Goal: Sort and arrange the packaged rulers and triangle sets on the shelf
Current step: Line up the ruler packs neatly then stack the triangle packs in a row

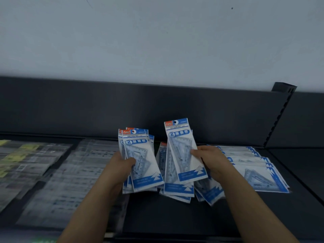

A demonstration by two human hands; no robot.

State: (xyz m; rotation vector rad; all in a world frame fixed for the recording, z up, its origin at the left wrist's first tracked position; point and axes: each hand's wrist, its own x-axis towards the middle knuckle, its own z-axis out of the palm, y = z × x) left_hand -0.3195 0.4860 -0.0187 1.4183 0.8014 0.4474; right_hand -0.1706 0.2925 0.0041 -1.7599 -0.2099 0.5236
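Head view: left hand (121, 166) grips triangle-set stack (142, 155), right hand (211, 159) grips second stack (182, 151), above shelf (175, 218) front.

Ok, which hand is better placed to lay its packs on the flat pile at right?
Probably right: the right hand holds its triangle set pack beside that flat pile; the left hand grips its bundle farther off.

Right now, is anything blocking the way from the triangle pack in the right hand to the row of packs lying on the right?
Nothing visible blocks it. The right hand pinches the triangle-set pack in the air, above a loose pile of packs; the overlapping row lies flat beside that hand, nothing over it.
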